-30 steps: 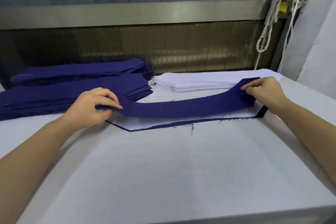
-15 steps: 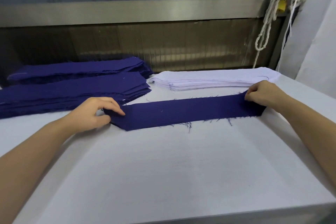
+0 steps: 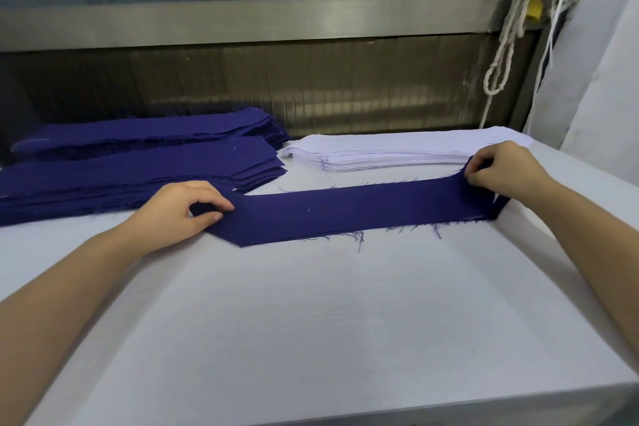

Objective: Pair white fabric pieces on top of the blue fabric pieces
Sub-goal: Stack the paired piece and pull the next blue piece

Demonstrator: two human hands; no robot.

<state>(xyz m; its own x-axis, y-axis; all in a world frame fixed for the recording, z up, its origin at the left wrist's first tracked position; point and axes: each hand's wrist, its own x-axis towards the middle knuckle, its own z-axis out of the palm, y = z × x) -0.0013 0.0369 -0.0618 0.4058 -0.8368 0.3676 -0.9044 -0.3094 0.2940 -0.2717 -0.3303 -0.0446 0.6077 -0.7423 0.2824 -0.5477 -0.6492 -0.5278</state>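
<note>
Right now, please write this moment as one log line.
left hand: pinching blue strip | right hand: pinching other end | strip flat on table

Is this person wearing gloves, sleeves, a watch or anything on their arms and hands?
No. Both forearms are bare for as far as the picture shows, with no sleeve in sight. The left hand and the right hand have no gloves, and no watch, bracelet or ring shows. The fingernails look short and plain.

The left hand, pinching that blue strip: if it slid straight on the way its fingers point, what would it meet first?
Probably only more of the flat dark blue fabric strip: the left hand points rightward along it, toward the right hand at the far end.
</note>
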